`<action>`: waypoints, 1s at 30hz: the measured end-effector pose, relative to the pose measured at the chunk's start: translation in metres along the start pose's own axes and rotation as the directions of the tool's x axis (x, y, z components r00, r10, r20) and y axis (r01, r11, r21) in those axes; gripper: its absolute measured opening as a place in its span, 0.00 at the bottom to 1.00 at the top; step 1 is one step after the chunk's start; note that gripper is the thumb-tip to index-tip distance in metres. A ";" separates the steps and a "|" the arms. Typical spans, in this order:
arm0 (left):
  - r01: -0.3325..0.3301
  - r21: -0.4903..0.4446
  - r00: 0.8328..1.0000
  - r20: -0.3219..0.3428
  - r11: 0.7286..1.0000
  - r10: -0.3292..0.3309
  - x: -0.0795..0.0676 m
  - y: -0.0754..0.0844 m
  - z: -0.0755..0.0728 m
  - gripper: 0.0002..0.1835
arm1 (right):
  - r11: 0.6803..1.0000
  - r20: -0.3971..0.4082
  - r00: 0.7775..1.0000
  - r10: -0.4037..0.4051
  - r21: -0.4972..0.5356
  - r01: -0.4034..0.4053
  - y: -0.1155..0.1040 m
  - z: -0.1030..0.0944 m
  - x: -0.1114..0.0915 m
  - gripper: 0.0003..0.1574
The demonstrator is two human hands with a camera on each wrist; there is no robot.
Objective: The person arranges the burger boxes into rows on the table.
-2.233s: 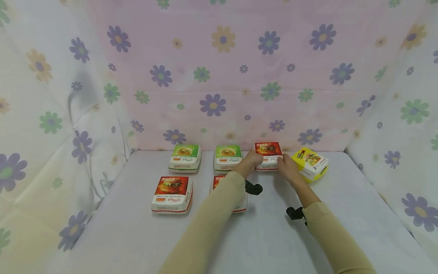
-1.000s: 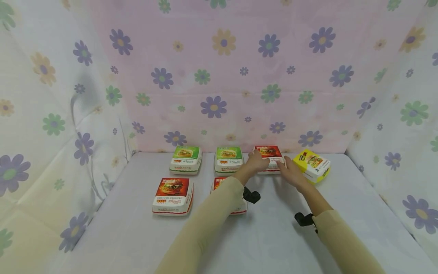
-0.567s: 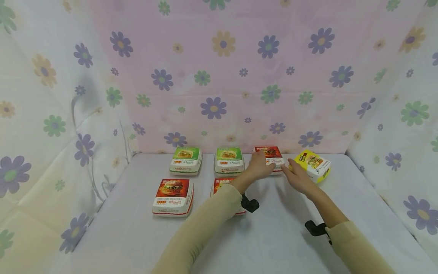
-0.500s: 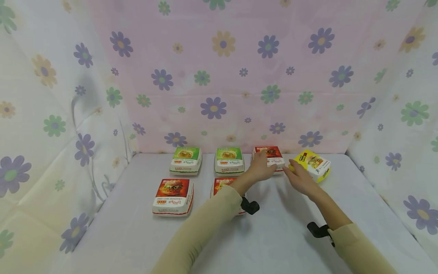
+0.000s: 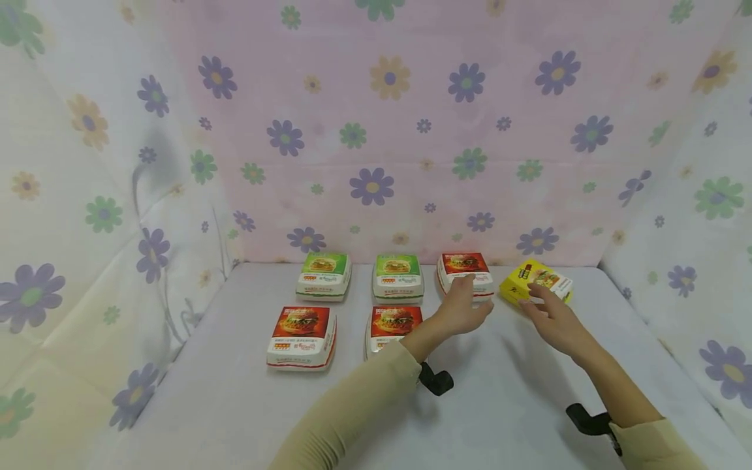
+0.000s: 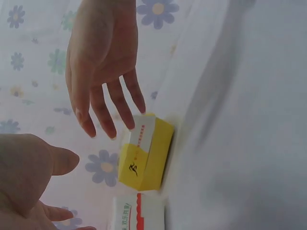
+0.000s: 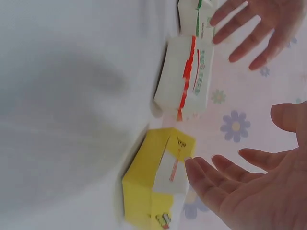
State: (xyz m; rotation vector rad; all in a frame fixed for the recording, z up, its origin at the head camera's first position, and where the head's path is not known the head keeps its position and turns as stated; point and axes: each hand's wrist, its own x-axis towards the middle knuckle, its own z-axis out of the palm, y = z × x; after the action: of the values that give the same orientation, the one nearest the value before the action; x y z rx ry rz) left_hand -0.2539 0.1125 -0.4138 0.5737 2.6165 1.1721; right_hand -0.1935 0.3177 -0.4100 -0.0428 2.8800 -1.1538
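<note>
Both hands hang in the air with fingers relaxed, holding nothing. My left hand (image 5: 461,312) is just in front of the back-row red-and-white burger box (image 5: 455,264), its fingertips overlapping the box front in the head view. To the right, my right hand (image 5: 555,325) has its fingertips over the front of a yellow-and-white burger box (image 5: 512,291), which sits turned at an angle. In the right wrist view, the right fingertips overlap the white panel of the yellow box (image 7: 144,177). The left wrist view shows the right hand (image 6: 105,52) above that box.
Two green-and-white burger boxes, one left (image 5: 323,273) and one middle (image 5: 397,274), continue the back row. In front are two more red-topped boxes, one left (image 5: 302,333) and one middle (image 5: 388,321), the latter partly behind the left forearm. Flower-print cloth (image 5: 376,130) encloses the white table.
Both hands were gripping the sides of the back red box. They have let go, spread apart and drawn back toward the body, the right hand farther right. The red box stays in the back row.
</note>
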 end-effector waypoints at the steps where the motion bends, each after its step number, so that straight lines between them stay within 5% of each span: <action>1: 0.006 0.005 1.000 0.007 1.000 -0.006 -0.001 0.001 0.002 0.40 | 1.000 -0.005 1.000 0.001 -0.001 -0.001 0.003 -0.003 -0.002 0.45; 18: 0.040 -0.072 0.997 0.064 0.997 -0.036 -0.007 0.002 0.036 0.37 | 0.996 -0.049 0.995 0.088 -0.009 -0.089 0.048 -0.030 -0.017 0.43; 30: 0.172 -0.162 0.985 0.051 0.972 -0.166 0.005 0.009 0.063 0.37 | 0.982 -0.130 0.974 0.186 0.047 -0.182 0.072 -0.041 0.003 0.44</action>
State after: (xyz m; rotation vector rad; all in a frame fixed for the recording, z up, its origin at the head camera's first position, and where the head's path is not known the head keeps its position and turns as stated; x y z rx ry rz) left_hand -0.2343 0.1623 -0.4482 0.3296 2.4497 1.2949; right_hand -0.1992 0.3975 -0.4298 0.3075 2.8988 -1.2144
